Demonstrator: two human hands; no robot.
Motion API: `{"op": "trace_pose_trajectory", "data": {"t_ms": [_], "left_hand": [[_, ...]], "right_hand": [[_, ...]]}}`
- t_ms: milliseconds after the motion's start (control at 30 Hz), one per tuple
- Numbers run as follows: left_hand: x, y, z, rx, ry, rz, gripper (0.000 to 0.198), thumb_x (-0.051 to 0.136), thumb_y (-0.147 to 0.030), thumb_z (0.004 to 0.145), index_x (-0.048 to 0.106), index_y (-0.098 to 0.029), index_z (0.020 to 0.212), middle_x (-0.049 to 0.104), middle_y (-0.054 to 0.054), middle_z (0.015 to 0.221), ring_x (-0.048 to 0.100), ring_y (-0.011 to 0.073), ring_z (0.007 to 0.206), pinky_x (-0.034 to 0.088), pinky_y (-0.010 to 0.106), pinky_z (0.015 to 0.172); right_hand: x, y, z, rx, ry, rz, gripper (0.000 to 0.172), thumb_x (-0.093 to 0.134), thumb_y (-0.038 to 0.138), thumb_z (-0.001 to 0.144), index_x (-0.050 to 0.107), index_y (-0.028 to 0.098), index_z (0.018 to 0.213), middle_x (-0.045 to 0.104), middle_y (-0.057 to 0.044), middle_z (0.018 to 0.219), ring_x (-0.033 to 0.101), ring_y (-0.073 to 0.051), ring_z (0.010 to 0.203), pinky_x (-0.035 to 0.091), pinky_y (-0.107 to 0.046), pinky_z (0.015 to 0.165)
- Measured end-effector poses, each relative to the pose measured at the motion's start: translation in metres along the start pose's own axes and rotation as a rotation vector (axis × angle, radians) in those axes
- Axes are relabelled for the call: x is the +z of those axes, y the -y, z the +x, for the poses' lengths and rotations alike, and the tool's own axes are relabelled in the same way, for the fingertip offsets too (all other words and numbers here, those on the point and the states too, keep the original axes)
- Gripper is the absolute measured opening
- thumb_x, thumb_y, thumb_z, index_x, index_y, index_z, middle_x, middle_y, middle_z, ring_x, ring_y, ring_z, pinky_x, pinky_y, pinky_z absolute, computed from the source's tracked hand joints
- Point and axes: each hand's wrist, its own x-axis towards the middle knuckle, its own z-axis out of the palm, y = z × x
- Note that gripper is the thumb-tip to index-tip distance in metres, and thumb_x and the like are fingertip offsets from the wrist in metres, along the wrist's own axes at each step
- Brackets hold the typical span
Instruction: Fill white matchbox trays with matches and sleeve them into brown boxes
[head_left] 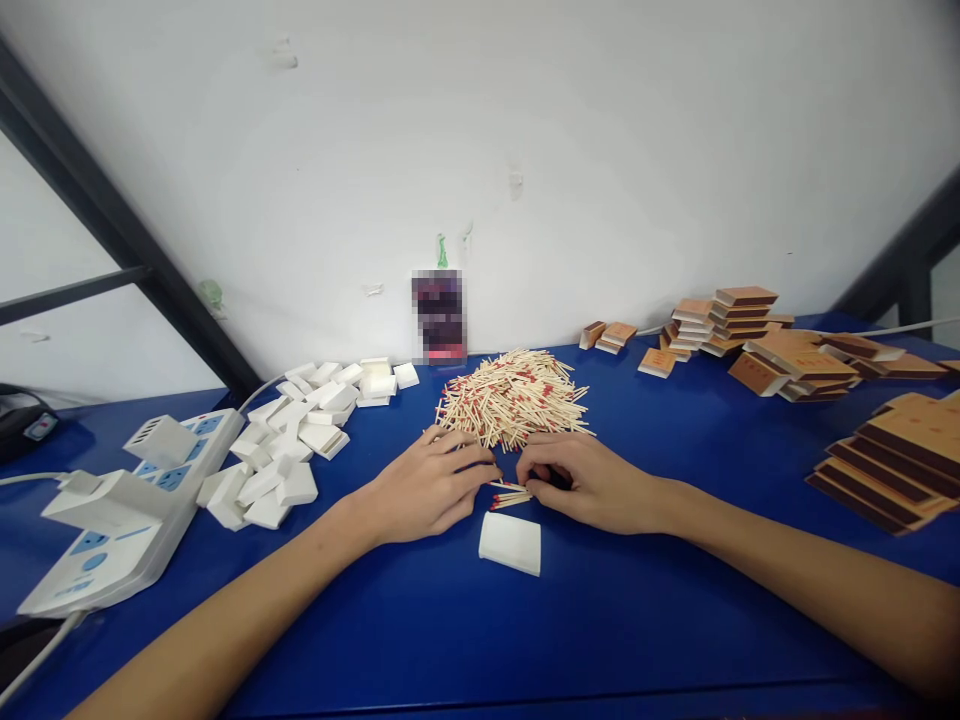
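A loose pile of red-tipped matches [514,395] lies in the middle of the blue table. Just in front of it, a few separate matches [510,496] lie between my hands. My left hand [442,482] rests palm down beside them, fingers stretched out and its fingertips close to their left ends. The fingers of my right hand [570,480] are curled, with the thumb and forefinger at the right ends of these matches; how many it grips is hidden. Closer to me lies a small white matchbox tray [510,543], seen as a plain white face.
White matchbox trays [289,440] are heaped at left, beside a power strip [142,530] with plugs and cables. Brown matchbox sleeves [799,360] are stacked along the right, with more sleeves [900,460] nearer. A pixelated dark card [439,317] stands against the wall.
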Motion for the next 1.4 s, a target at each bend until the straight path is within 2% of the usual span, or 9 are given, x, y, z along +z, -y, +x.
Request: {"op": "trace_pose_trajectory", "data": {"t_ms": [233, 400, 500, 733, 900, 1033, 1267, 1333, 1400], "left_hand": [[0.000, 0.000, -0.002, -0.008, -0.019, 0.017, 0.026, 0.046, -0.019, 0.096, 0.063, -0.018, 0.116, 0.063, 0.008, 0.103, 0.053, 0.0214, 0.096, 0.039, 0.034, 0.084], [0.002, 0.001, -0.004, 0.012, -0.034, -0.015, 0.026, 0.046, -0.019, 0.097, 0.065, -0.018, 0.115, 0.063, 0.008, 0.100, 0.053, 0.0212, 0.095, 0.041, 0.035, 0.085], [0.004, 0.001, -0.006, -0.033, -0.050, -0.131, 0.030, 0.045, -0.016, 0.096, 0.064, -0.019, 0.119, 0.065, 0.008, 0.103, 0.053, 0.0206, 0.097, 0.043, 0.036, 0.088], [0.004, -0.006, -0.010, -0.222, -0.164, -0.428, 0.033, 0.048, -0.010, 0.089, 0.066, -0.019, 0.115, 0.069, 0.003, 0.087, 0.056, 0.0172, 0.091, 0.046, 0.032, 0.085], [0.001, -0.008, -0.010, -0.184, -0.132, -0.353, 0.026, 0.049, -0.012, 0.088, 0.069, -0.020, 0.103, 0.072, 0.003, 0.095, 0.057, 0.0198, 0.098, 0.042, 0.038, 0.091], [0.001, -0.009, -0.009, -0.172, -0.098, -0.281, 0.026, 0.049, -0.016, 0.091, 0.069, -0.019, 0.107, 0.070, 0.004, 0.102, 0.055, 0.0209, 0.102, 0.038, 0.039, 0.094], [0.002, -0.011, -0.010, -0.212, -0.056, -0.247, 0.030, 0.050, -0.021, 0.092, 0.065, -0.022, 0.118, 0.062, 0.006, 0.108, 0.052, 0.0207, 0.100, 0.037, 0.038, 0.090], [0.001, -0.011, -0.010, -0.253, -0.105, -0.221, 0.026, 0.050, -0.023, 0.092, 0.067, -0.021, 0.111, 0.062, 0.006, 0.102, 0.051, 0.0202, 0.095, 0.036, 0.037, 0.084], [0.000, -0.009, -0.010, -0.311, -0.178, -0.162, 0.022, 0.049, -0.024, 0.092, 0.069, -0.017, 0.087, 0.061, 0.005, 0.088, 0.049, 0.0190, 0.086, 0.033, 0.036, 0.077]], "right_hand": [[-0.001, 0.001, 0.000, 0.017, 0.008, 0.017, 0.014, 0.052, 0.012, 0.084, 0.063, 0.020, 0.081, 0.055, 0.002, 0.072, 0.049, -0.011, 0.064, 0.035, -0.024, 0.061], [-0.001, -0.001, -0.001, 0.012, 0.028, 0.041, 0.016, 0.051, 0.013, 0.085, 0.066, 0.020, 0.083, 0.057, 0.001, 0.074, 0.050, -0.011, 0.065, 0.035, -0.024, 0.060], [-0.002, 0.000, -0.002, -0.010, 0.050, 0.063, 0.016, 0.052, 0.013, 0.085, 0.067, 0.021, 0.085, 0.059, 0.001, 0.077, 0.051, -0.011, 0.065, 0.036, -0.024, 0.061], [-0.001, 0.000, -0.001, 0.002, 0.009, 0.023, 0.011, 0.056, 0.015, 0.083, 0.066, 0.020, 0.086, 0.054, 0.002, 0.073, 0.049, -0.011, 0.065, 0.035, -0.024, 0.061], [0.003, -0.002, -0.001, 0.002, -0.030, 0.002, 0.011, 0.053, 0.014, 0.085, 0.063, 0.019, 0.082, 0.055, 0.001, 0.074, 0.049, -0.011, 0.066, 0.035, -0.025, 0.061], [0.004, -0.001, -0.003, 0.027, -0.077, 0.009, 0.011, 0.053, 0.014, 0.085, 0.063, 0.018, 0.084, 0.054, 0.000, 0.073, 0.048, -0.011, 0.064, 0.037, -0.025, 0.061], [0.000, 0.001, -0.005, 0.024, -0.039, 0.007, 0.007, 0.055, 0.014, 0.083, 0.058, 0.018, 0.078, 0.054, 0.000, 0.080, 0.048, -0.011, 0.068, 0.038, -0.025, 0.063], [-0.001, 0.000, -0.005, 0.020, -0.021, 0.004, 0.009, 0.055, 0.015, 0.084, 0.056, 0.018, 0.076, 0.054, 0.000, 0.079, 0.048, -0.011, 0.068, 0.037, -0.025, 0.062], [-0.001, 0.000, -0.005, 0.014, 0.006, -0.005, 0.009, 0.056, 0.015, 0.083, 0.056, 0.018, 0.075, 0.054, 0.001, 0.078, 0.048, -0.011, 0.068, 0.037, -0.025, 0.062]]}}
